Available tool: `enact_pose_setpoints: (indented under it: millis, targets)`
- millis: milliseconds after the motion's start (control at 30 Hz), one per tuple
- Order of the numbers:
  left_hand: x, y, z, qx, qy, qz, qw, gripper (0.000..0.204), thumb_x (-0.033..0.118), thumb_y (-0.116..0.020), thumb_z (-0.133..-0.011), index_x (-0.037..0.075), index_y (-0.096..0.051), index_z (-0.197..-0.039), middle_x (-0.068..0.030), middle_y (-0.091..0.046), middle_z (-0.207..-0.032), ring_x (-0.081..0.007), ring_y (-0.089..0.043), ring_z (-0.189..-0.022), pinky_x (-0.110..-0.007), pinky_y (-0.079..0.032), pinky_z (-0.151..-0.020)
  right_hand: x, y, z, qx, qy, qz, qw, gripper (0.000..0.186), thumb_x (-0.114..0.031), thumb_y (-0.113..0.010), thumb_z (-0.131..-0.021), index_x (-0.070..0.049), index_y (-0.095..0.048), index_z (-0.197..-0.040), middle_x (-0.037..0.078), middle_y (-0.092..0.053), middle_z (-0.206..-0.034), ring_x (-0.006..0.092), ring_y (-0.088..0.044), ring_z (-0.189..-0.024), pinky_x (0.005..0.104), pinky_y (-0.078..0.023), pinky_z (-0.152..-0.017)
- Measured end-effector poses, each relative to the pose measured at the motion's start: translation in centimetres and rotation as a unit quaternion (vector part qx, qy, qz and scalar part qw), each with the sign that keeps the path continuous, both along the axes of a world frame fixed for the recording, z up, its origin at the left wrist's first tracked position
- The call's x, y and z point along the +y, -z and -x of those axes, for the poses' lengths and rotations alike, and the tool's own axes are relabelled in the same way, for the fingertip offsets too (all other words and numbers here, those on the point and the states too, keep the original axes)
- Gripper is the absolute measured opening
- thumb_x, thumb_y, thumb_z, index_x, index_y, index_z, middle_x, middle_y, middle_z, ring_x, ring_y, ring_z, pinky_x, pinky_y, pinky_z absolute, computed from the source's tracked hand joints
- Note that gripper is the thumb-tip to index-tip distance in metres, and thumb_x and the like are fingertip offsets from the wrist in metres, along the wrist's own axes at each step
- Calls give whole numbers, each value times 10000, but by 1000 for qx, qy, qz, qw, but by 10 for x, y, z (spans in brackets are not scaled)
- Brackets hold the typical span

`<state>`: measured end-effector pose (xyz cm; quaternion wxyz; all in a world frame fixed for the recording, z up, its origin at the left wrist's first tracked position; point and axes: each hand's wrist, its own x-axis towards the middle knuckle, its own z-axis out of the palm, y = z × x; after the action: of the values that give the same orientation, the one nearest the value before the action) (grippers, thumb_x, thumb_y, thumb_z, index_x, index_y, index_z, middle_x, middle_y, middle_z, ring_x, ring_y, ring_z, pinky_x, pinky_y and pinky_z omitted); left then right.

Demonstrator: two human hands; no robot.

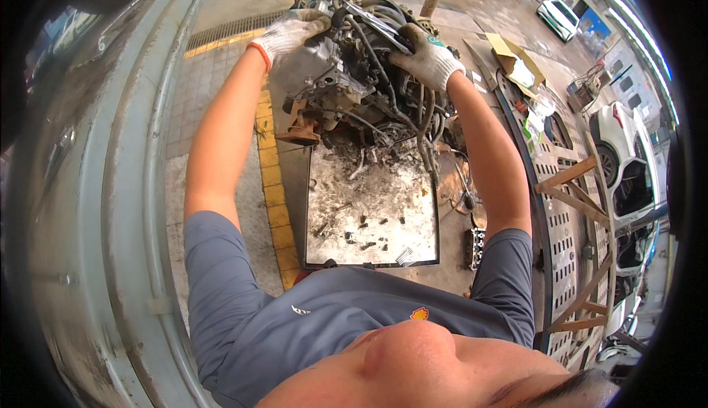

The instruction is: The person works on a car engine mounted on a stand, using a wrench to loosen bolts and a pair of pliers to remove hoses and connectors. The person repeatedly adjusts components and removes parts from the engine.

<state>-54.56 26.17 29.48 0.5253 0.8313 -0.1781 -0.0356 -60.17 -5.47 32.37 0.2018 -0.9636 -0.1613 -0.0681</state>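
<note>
A grimy car engine (354,76) with hoses and wiring stands at the far end of a dirty white-topped work table (372,201). My left hand (293,32), in a white knit glove with an orange cuff, is closed over the engine's upper left side, its fingertips partly hidden. On the upper right, my right hand (426,58), in a stained white glove, has its fingers curled in among the black hoses (380,61). What those fingers hold is hidden. Between the hands lie long silvery metal parts (376,25), too unclear to name.
Small dark bolts or fittings (365,238) lie scattered on the table top. A grey metal post (125,187) rises at left. To the right stands a perforated metal rack (564,238) with wooden braces (568,179) and an open cardboard box (516,61). Cars (558,19) are parked beyond.
</note>
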Motion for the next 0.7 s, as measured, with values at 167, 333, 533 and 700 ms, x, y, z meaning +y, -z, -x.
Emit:
enact_pose_setpoints:
  millis: [167, 333, 533, 700]
  targets:
    - [1, 15, -56, -84, -7, -91, 992, 406, 244, -619, -1093, 17, -637, -1429, -64, -735, -1333, -179, -661, -1248, -323, -496, -1103, 11, -1, -12, -56, -53, 12, 997, 589, -341, -752, -913, -282, -581, -1473, 182, -743, -1254, 359, -715, -1161, 447, -552, -1012]
    - [10, 33, -67, -101, 20, -102, 989, 377, 208, -585, -1107, 16, -631, -1427, -72, -739, -1311, -184, -680, -1209, -322, -509, -1088, 20, -4, -26, 1, -57, 50, 997, 605, -339, -742, -918, -267, -560, -1490, 194, -716, -1300, 391, -709, -1160, 482, -557, -1012]
    - [13, 32, -57, -158, 34, -154, 975, 385, 186, -543, -1114, 31, -601, -1461, -75, -738, -1267, -195, -685, -1192, -332, -523, -1080, 12, 6, -48, 50, -79, 57, 994, 645, -384, -758, -914, -159, -587, -1494, 183, -702, -1376, 371, -680, -1245, 436, -526, -1078]
    - [14, 44, -62, -105, 49, -92, 989, 381, 308, -565, -1120, 122, -631, -1446, -57, -737, -1296, -198, -683, -1225, -362, -532, -1081, 40, 19, -77, 22, -114, -71, 991, 570, -262, -778, -999, -103, -579, -1509, 77, -693, -1355, 151, -672, -1148, 329, -583, -982]
